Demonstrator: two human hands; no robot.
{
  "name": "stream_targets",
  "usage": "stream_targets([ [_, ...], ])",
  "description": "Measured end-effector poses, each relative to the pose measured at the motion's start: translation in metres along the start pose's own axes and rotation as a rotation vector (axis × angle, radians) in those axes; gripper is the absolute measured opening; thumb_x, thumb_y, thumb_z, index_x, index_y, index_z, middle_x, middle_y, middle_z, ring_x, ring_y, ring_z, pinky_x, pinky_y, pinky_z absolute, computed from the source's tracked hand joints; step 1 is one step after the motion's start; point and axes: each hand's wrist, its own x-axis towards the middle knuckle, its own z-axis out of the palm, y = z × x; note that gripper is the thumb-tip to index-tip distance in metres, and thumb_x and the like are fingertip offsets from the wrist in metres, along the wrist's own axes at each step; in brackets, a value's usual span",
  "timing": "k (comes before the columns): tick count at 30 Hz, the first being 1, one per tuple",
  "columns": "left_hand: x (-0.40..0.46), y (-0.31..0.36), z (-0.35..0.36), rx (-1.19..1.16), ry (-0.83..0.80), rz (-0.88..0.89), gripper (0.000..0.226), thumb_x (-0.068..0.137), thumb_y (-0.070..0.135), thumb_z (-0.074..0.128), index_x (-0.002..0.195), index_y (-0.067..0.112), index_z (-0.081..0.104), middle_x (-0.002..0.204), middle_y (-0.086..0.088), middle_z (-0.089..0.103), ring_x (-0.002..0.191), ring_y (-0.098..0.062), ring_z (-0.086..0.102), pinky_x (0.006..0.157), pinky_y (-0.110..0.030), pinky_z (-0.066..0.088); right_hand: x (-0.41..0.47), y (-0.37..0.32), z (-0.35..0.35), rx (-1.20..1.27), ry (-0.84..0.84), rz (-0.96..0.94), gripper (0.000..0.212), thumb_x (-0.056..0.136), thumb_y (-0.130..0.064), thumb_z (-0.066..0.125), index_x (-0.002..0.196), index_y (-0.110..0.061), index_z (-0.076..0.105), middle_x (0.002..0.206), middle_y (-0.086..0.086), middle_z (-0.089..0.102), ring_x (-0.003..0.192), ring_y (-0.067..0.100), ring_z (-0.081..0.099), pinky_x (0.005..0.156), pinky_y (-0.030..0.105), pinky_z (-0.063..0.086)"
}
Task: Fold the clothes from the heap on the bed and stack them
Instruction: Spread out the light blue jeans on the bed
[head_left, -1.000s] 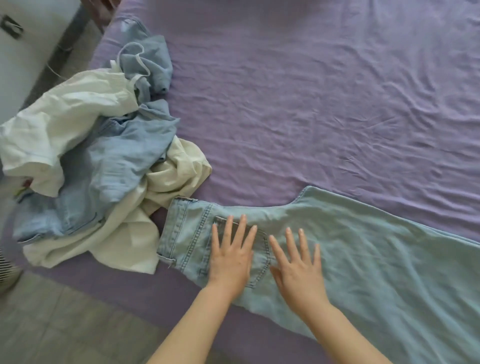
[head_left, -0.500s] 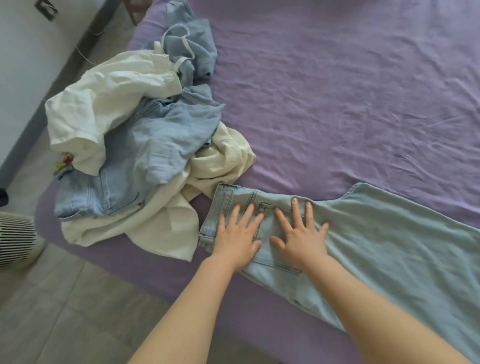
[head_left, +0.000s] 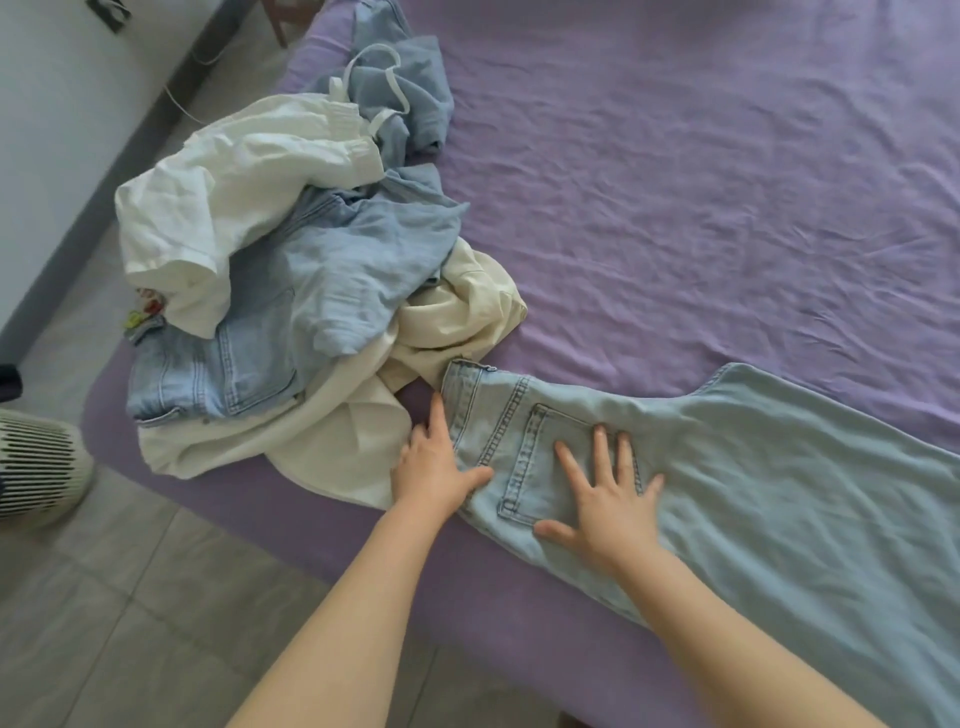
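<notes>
Pale blue jeans (head_left: 753, 467) lie flat along the near edge of the purple bed (head_left: 675, 208), waistband to the left, legs running off to the right. My right hand (head_left: 608, 499) presses flat with spread fingers on the back pocket. At the waistband's left edge is my left hand (head_left: 434, 462), fingers straight, thumb lying on the denim, fingers beside the band. The heap (head_left: 291, 291) of white, cream and blue denim clothes sits just left of the jeans.
A white slatted round object (head_left: 36, 462) stands on the grey tiled floor at the left. A wall with a dark skirting runs along the upper left. The wrinkled purple sheet stretches away behind the jeans.
My left hand has slid left off the pocket to the waistband's edge. My right hand has stayed flat on the pocket. The view has shifted left, so everything sits further right.
</notes>
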Motion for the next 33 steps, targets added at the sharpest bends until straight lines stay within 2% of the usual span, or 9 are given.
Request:
stream_targets([
  [4, -0.017, 0.006, -0.012, -0.184, 0.07, -0.013, 0.094, 0.08, 0.043, 0.071, 0.152, 0.02, 0.016, 0.137, -0.008, 0.053, 0.125, -0.028, 0.051, 0.103, -0.041, 0.039, -0.01, 0.006, -0.018, 0.18, -0.015, -0.011, 0.078, 0.088, -0.06, 0.047, 0.149, -0.041, 0.002, 0.158, 0.0, -0.019, 0.144, 0.026, -0.018, 0.112, 0.06, 0.01],
  [8, -0.056, 0.024, -0.026, -0.68, 0.046, 0.038, 0.037, 0.081, 0.021, 0.074, 0.116, 0.015, 0.061, 0.104, 0.003, 0.069, 0.101, -0.021, 0.065, 0.087, -0.036, 0.052, -0.035, -0.001, -0.042, 0.659, 0.111, -0.077, 0.063, 0.097, -0.036, 0.047, 0.151, -0.027, 0.016, 0.16, 0.001, 0.002, 0.147, 0.016, 0.004, 0.115, 0.025, 0.009],
  [13, -0.113, 0.061, -0.018, -1.164, -0.188, 0.134, 0.024, 0.092, 0.019, 0.062, 0.115, 0.024, 0.064, 0.106, -0.001, 0.073, 0.097, -0.016, 0.07, 0.074, -0.028, 0.056, -0.086, -0.015, -0.064, 1.374, 0.15, -0.175, 0.055, 0.092, -0.04, 0.052, 0.138, -0.046, 0.024, 0.143, -0.019, 0.035, 0.129, -0.004, 0.041, 0.101, 0.01, 0.035],
  [16, -0.136, 0.088, -0.006, -1.389, -0.277, 0.113, 0.027, 0.101, 0.02, 0.041, 0.118, 0.022, 0.061, 0.106, -0.008, 0.072, 0.092, -0.021, 0.07, 0.069, -0.026, 0.054, -0.104, -0.001, -0.067, 1.366, 0.219, -0.117, 0.067, 0.087, -0.036, 0.063, 0.141, -0.047, 0.024, 0.133, -0.016, 0.048, 0.118, -0.003, 0.052, 0.097, 0.02, 0.045],
  [18, -0.149, 0.102, 0.003, -1.464, -0.299, 0.113, 0.032, 0.102, 0.023, 0.035, 0.124, 0.026, 0.059, 0.111, -0.011, 0.07, 0.098, -0.024, 0.068, 0.081, -0.034, 0.054, -0.114, 0.016, -0.067, 1.31, 0.295, -0.094, 0.072, 0.085, -0.031, 0.068, 0.139, -0.048, 0.023, 0.125, -0.023, 0.052, 0.109, -0.008, 0.055, 0.09, 0.014, 0.045],
  [22, -0.174, 0.137, 0.023, -1.39, -0.315, 0.206, 0.032, 0.102, 0.028, 0.036, 0.125, 0.027, 0.059, 0.107, -0.009, 0.071, 0.096, -0.02, 0.068, 0.078, -0.031, 0.055, -0.14, 0.056, -0.054, 1.249, 0.465, 0.006, 0.081, 0.08, -0.016, 0.073, 0.142, -0.04, 0.028, 0.115, -0.026, 0.057, 0.104, -0.011, 0.055, 0.08, 0.003, 0.041],
  [26, -0.179, 0.166, 0.039, -1.221, -0.059, 0.235, 0.026, 0.1, 0.009, 0.044, 0.109, 0.023, 0.063, 0.111, -0.006, 0.067, 0.097, -0.006, 0.065, 0.081, -0.026, 0.055, -0.168, 0.101, -0.03, 1.408, 0.569, 0.145, 0.08, 0.081, -0.007, 0.071, 0.14, -0.04, 0.029, 0.12, -0.028, 0.056, 0.11, -0.01, 0.054, 0.085, 0.007, 0.044],
  [29, -0.169, 0.173, 0.057, -0.78, 0.047, 0.428, 0.037, 0.097, 0.001, 0.045, 0.126, 0.022, 0.055, 0.129, 0.004, 0.054, 0.126, -0.013, 0.047, 0.11, -0.027, 0.033, -0.176, 0.125, -0.01, 1.418, 0.605, 0.275, 0.078, 0.081, -0.003, 0.07, 0.144, -0.026, 0.032, 0.138, -0.011, 0.049, 0.124, 0.002, 0.048, 0.101, 0.02, 0.04],
  [33, -0.157, 0.187, 0.094, -0.213, -0.048, 0.566, 0.052, 0.1, 0.01, 0.039, 0.148, 0.028, 0.031, 0.159, 0.001, 0.018, 0.148, -0.02, 0.006, 0.118, -0.032, 0.006, -0.173, 0.147, 0.013, 1.402, 0.588, 0.37, 0.073, 0.081, 0.001, 0.068, 0.144, -0.015, 0.033, 0.139, 0.002, 0.049, 0.126, 0.015, 0.048, 0.106, 0.032, 0.038],
])
